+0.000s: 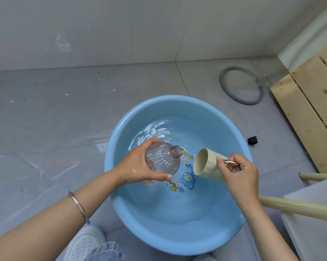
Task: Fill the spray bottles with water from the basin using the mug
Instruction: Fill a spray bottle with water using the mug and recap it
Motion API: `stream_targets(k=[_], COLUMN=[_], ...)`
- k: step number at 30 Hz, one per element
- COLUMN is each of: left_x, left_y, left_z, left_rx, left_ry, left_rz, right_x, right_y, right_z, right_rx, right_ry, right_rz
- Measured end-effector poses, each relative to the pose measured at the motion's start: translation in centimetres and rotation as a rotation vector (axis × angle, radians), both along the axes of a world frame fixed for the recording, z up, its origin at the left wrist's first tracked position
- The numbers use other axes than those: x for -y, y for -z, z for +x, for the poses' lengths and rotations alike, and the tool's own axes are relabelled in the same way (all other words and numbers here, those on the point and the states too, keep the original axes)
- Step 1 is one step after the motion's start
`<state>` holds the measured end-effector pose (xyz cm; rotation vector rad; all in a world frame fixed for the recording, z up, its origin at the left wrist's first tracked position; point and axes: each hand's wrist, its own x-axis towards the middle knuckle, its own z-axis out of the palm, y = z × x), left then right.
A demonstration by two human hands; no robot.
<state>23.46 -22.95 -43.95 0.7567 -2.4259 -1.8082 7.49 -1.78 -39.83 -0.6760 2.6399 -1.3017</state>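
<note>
Denim knee (106, 251) and white shoe (85, 242) at bottom edge, just beside the near rim of the basin (117, 204). Left forearm crosses above them, thin metal bangle (79, 206) at the wrist.

Surface: grey tiled floor (55, 119), pale smears and shiny streaks left of the basin. Wall (102, 25) behind is pale tile with a whitish scuff.

Room, right side: grey ring (224, 89) flat on the floor; slatted wooden boards (309, 110) beyond it; small black object (252, 140) on the floor near the basin's right rim; two pale wooden legs (300, 206) and a white panel (313, 204) at the right edge.

Basin: round, light blue, on the floor. It holds water (177, 204), rippled at the far side. Cartoon print (187, 178) shows on the bottom.

Left hand (138, 164): wet, fingers and thumb wrapped round the body of the spray bottle (161, 161). Bottle is clear, ribbed, pink-tinted and uncapped, held tilted above the water, threaded neck pointing up and right.

Right hand (238, 172): fingers curled on the metallic handle (231, 163) of the mug (207, 164). Mug is cream, tipped on its side over the basin, mouth facing left toward the bottle neck, close to it but apart. Mug contents cannot be told.
</note>
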Motion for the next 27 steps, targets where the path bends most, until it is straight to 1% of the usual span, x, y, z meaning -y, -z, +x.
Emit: stream_targets(k=[8,19,23,27], left_x=[0.0,0.0,0.1,0.1], left_y=[-0.1,0.0,-0.1,-0.2], left_z=[-0.1,0.0,0.0,0.0], left_rx=[-0.004,0.010,0.002,0.003], left_ry=[-0.002,-0.005,-0.005,-0.009], left_rz=[-0.007,0.007,0.002,0.001], right_x=[-0.2,0.2,-0.3,-1.0], right_y=[2.1,2.6,1.4,-0.2], right_z=[0.2,0.5,0.0,-0.4], right_rx=[0.010,0.072,0.157,0.264], right_ry=[-0.018,-0.001,0.094,0.198], right_rz=[0.059,0.080,0.005,-0.166])
